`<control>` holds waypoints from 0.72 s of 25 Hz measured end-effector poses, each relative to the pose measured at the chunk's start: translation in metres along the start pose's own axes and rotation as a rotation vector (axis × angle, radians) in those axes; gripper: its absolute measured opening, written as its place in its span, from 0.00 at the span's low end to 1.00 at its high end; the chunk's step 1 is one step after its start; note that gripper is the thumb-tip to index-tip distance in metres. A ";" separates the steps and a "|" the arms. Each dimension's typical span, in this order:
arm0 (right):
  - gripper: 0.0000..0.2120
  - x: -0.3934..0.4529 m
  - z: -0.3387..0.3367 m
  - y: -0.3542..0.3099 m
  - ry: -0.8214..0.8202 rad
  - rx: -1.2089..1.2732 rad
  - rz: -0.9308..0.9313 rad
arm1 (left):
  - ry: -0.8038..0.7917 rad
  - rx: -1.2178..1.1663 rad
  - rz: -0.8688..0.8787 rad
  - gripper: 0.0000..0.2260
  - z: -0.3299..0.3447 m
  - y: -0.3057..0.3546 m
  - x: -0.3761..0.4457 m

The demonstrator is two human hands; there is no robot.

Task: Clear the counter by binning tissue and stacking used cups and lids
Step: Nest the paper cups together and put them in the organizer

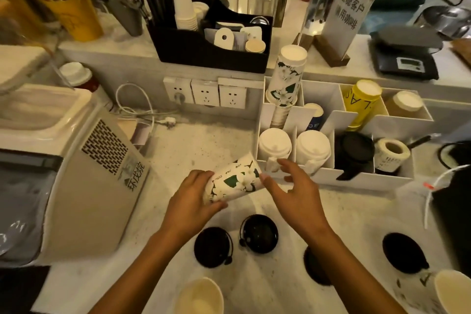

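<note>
The left hand (190, 195) grips a floral cup (233, 181) on its side; the right hand (293, 186) hovers open, fingers perhaps touching its rim. Any dregs could spill onto the counter (204, 140).

We see the left hand (190, 196) gripping a floral paper cup (233, 178) tilted on its side above the pale counter (280, 214), its mouth toward the white organizer (356, 178). The right hand (293, 191) is spread, fingers relaxed, thumb tip at the cup's rim. Four black lids (213, 247) lie on the counter nearer us, one partly under the right forearm. An open cup (200, 296) stands at the bottom edge, and another floral cup (430, 290) lies at the lower right
</note>
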State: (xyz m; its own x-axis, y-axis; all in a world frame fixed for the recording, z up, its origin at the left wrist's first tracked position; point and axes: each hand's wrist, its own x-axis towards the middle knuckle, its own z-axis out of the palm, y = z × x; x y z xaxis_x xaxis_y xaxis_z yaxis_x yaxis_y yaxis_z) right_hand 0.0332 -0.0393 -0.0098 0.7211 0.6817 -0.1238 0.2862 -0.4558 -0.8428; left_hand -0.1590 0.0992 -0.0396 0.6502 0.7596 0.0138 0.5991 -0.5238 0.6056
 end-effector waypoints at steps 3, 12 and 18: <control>0.40 -0.010 -0.018 -0.008 -0.067 0.099 0.007 | 0.040 -0.031 0.000 0.31 0.002 0.029 -0.026; 0.31 -0.050 -0.071 0.021 -0.146 0.290 0.021 | 0.075 -0.099 -0.058 0.32 0.042 0.113 -0.100; 0.27 -0.073 -0.098 0.058 -0.313 0.287 0.054 | -0.043 -0.393 -0.260 0.29 0.070 0.141 -0.152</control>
State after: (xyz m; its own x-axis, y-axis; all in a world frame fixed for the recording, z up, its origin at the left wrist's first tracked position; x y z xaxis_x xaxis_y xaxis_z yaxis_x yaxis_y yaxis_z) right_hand 0.0589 -0.1712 0.0018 0.4917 0.8219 -0.2875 0.0345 -0.3483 -0.9368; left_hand -0.1409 -0.1167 -0.0120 0.5259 0.8253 -0.2057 0.5275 -0.1268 0.8400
